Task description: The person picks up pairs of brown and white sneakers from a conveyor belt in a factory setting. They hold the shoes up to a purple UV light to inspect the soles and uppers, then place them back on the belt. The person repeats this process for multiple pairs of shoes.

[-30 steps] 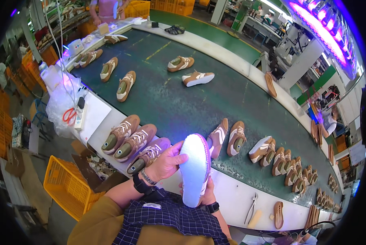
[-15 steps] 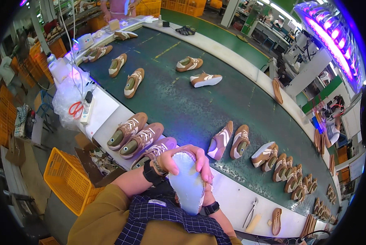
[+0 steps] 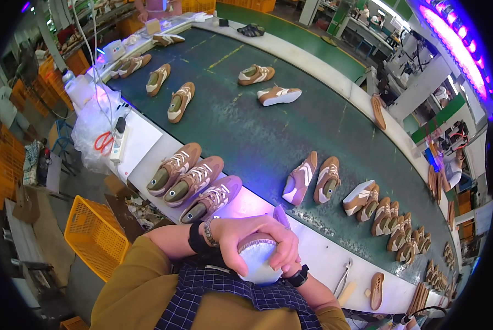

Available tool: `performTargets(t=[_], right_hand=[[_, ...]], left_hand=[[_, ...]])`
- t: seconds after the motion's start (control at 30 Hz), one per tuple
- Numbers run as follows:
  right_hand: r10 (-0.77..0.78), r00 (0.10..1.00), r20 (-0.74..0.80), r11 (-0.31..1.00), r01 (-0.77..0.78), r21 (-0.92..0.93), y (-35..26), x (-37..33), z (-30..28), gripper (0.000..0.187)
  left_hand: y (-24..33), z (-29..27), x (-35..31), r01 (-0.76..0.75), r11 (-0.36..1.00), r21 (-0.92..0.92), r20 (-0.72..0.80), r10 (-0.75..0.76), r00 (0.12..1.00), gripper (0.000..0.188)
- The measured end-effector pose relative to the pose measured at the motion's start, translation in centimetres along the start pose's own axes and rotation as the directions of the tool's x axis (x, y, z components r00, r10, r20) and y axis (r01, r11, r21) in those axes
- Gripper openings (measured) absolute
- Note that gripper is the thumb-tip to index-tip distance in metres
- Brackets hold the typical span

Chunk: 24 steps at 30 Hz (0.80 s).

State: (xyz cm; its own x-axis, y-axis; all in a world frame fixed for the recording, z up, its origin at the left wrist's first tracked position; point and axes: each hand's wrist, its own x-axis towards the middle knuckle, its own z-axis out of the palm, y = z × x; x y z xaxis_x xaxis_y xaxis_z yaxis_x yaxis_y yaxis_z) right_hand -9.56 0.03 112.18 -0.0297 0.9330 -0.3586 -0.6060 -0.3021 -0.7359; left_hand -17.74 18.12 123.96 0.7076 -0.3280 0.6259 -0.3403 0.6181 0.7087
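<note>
On the near side of the green belt [image 3: 230, 140], the left hand [image 3: 253, 227] grips a pale-soled shoe [image 3: 259, 263]; whether the right hand [image 3: 292, 267] grips too, I cannot tell. Perhaps the shoe could slip down, if the left grip becomes loose.

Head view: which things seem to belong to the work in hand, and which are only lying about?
Likely in the work:
shoe gripped by the left hand, right hand beside it
three laced shoes on the white ledge

Apparently lying about:
pliers
yellow basket
dark sandal
</note>
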Motion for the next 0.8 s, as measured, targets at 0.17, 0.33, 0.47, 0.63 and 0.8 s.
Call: performTargets(t=[0.17,0.33,0.47,0.63,0.8], right_hand=[[0.129,0.979,0.16,0.986,-0.11,-0.127,2.2,-0.5,-0.2,0.055],[0.146,0.972,0.183,0.982,-0.121,-0.142,2.1,0.1,0.1,0.055],[0.152,0.97,0.187,0.981,-0.125,-0.15,2.2,0.6,0.1,0.055],[0.14,0.975,0.171,0.982,-0.115,-0.146,2.2,0.5,-0.1,0.054],[0.087,0.987,0.138,0.986,-0.066,-0.156,2.4,0.7,-0.7,0.054]], left_hand=[[0.2,1.8,-0.7,0.028,0.999,0.047,-0.173,-0.019,0.985,0.026],[1.3,3.1,-1.2,0.064,0.993,0.102,-0.199,-0.043,0.979,0.021],[1.1,3.0,-1.6,0.028,0.994,0.106,-0.243,-0.001,0.97,0.019],[0.5,2.3,-1.7,0.026,0.997,0.075,-0.243,-0.007,0.97,0.018],[0.1,0.3,-1.4,0.081,0.996,0.033,-0.197,-0.073,0.978,0.025]])
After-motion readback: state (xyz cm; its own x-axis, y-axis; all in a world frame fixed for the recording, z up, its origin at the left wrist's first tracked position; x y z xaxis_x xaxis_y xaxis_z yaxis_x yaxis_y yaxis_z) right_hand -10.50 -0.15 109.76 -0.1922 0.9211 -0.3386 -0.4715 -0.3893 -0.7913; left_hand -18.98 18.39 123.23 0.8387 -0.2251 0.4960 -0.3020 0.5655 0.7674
